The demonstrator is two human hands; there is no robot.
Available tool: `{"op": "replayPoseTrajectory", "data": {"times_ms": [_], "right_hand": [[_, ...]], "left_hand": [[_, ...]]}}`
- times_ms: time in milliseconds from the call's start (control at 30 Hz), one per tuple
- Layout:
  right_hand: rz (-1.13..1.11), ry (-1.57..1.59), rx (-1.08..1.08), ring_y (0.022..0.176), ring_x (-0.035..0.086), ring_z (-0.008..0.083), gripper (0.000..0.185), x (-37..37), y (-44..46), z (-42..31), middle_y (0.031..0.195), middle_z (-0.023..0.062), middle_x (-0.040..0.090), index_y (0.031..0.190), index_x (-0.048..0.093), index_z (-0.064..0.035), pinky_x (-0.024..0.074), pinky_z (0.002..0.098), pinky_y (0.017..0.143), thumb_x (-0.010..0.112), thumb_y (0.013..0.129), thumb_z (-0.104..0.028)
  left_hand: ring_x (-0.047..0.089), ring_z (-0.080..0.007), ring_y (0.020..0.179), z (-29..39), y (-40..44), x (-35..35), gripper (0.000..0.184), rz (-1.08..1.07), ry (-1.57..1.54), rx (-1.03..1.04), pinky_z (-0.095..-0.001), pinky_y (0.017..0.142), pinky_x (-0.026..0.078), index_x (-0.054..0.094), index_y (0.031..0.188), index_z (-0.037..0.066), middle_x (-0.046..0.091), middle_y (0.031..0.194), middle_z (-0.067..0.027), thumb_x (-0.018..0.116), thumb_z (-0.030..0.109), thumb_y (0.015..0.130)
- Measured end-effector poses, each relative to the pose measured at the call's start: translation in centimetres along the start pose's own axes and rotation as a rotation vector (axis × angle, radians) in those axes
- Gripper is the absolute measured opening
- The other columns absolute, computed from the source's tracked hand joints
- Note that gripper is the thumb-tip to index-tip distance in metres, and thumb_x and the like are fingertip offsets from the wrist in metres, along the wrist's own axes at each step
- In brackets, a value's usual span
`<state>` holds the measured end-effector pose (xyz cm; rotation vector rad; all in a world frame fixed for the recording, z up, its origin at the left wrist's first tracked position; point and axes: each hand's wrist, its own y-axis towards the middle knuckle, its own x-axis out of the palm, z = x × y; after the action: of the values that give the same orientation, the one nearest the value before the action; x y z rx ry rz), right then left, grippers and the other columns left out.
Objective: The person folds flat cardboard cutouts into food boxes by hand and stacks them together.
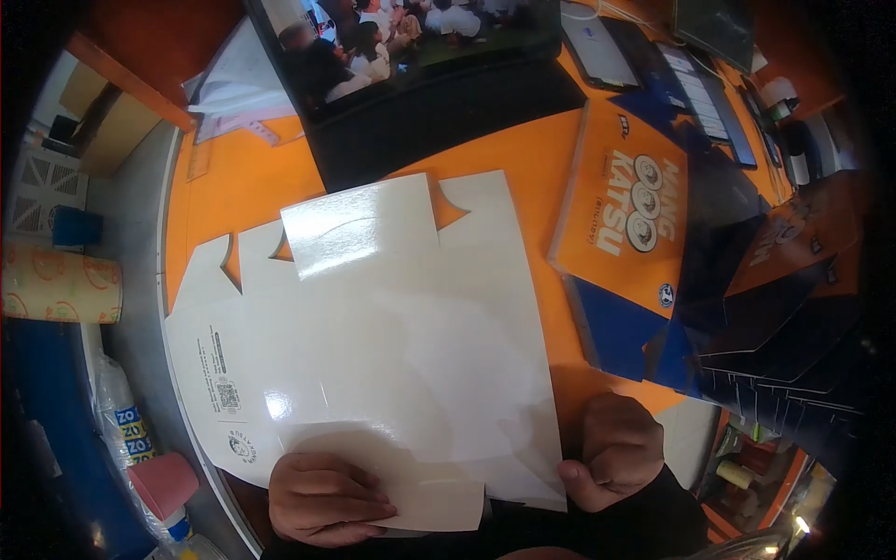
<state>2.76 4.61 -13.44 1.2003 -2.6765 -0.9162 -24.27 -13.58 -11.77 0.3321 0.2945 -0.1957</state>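
Note:
A large white die-cut box blank (pixel 420 345) lies on the orange table in front of me, with notches and flaps at its far edge. Small black print and a round logo show on its left side. My left hand (pixel 331 499) is closed at the near left edge, its fingers curled over the near flap (pixel 434 504). My right hand (pixel 616 453) is curled into a fist by the near right corner, the thumb against the blank's edge. The undersides of both hands are hidden.
Orange-and-blue printed box pieces (pixel 625 215) lie to the right, beside a stack of dark blue blanks (pixel 784 327). A tablet (pixel 420 56) showing people stands at the back, near phones (pixel 602 47). A pink cup (pixel 163 485) and a roll (pixel 61 285) are at the left.

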Motion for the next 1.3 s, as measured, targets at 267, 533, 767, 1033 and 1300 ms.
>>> {"op": "replayPoseTrajectory", "data": {"times_ms": [267, 533, 767, 1033, 1300], "right_hand": [[0.012, -0.004, 0.029, 0.035, 0.042, 0.0151, 0.038, 0.06, -0.01, -0.23, 0.047, 0.0026, 0.045, 0.049, 0.044, -0.0126, 0.0239, 0.0286, 0.038, 0.078, 0.061, -0.003], [0.03, -0.004, 0.028, 0.035, 0.042, 0.0149, 0.039, 0.18, -0.19, -0.21, 0.047, 0.0025, 0.045, 0.048, 0.043, -0.013, 0.0236, 0.0289, 0.038, 0.079, 0.061, -0.003], [-0.005, 0.0, 0.006, 0.035, 0.041, 0.015, 0.038, -0.12, -0.13, -0.08, 0.046, 0.0024, 0.044, 0.049, 0.042, -0.0125, 0.0228, 0.0291, 0.038, 0.077, 0.061, -0.003], [0.026, -0.023, 0.022, 0.036, 0.043, 0.0154, 0.038, 0.15, -0.07, -0.31, 0.048, 0.0031, 0.045, 0.049, 0.043, -0.0127, 0.0245, 0.0287, 0.038, 0.079, 0.06, -0.004], [0.007, -0.012, 0.011, 0.036, 0.042, 0.015, 0.036, -0.01, -0.14, -0.21, 0.048, 0.0026, 0.045, 0.049, 0.045, -0.0121, 0.0253, 0.0281, 0.037, 0.079, 0.058, -0.002]], "left_hand": [[0.065, -0.0178, 0.074, -0.02, -0.3, 0.05, 0.024, 0.005, 0.01, -0.008, -0.0275, 0.072, 0.056, 0.074, 0.097, 0.001, 0.068, 0.082, -0.0076, 0.078, 0.014, 0.077], [0.068, -0.0183, 0.078, -0.08, -0.32, -0.19, 0.022, -0.015, 0.008, -0.009, -0.0292, 0.076, 0.057, 0.074, 0.097, 0.002, 0.07, 0.085, -0.0067, 0.074, 0.016, 0.081], [0.068, -0.0186, 0.079, -0.1, -0.41, -0.16, 0.023, -0.015, -0.006, -0.011, -0.0291, 0.077, 0.057, 0.075, 0.097, 0.001, 0.07, 0.085, -0.0071, 0.075, 0.018, 0.08], [0.068, -0.0185, 0.08, -0.17, -0.6, -0.15, 0.023, -0.018, 0.011, -0.004, -0.0292, 0.077, 0.057, 0.075, 0.096, 0.002, 0.07, 0.088, -0.0069, 0.075, 0.018, 0.08], [0.068, -0.0182, 0.082, -0.07, -0.88, 0.01, 0.022, -0.006, 0.007, -0.024, -0.0296, 0.078, 0.057, 0.075, 0.096, 0.003, 0.07, 0.087, -0.0065, 0.075, 0.019, 0.081]]}}
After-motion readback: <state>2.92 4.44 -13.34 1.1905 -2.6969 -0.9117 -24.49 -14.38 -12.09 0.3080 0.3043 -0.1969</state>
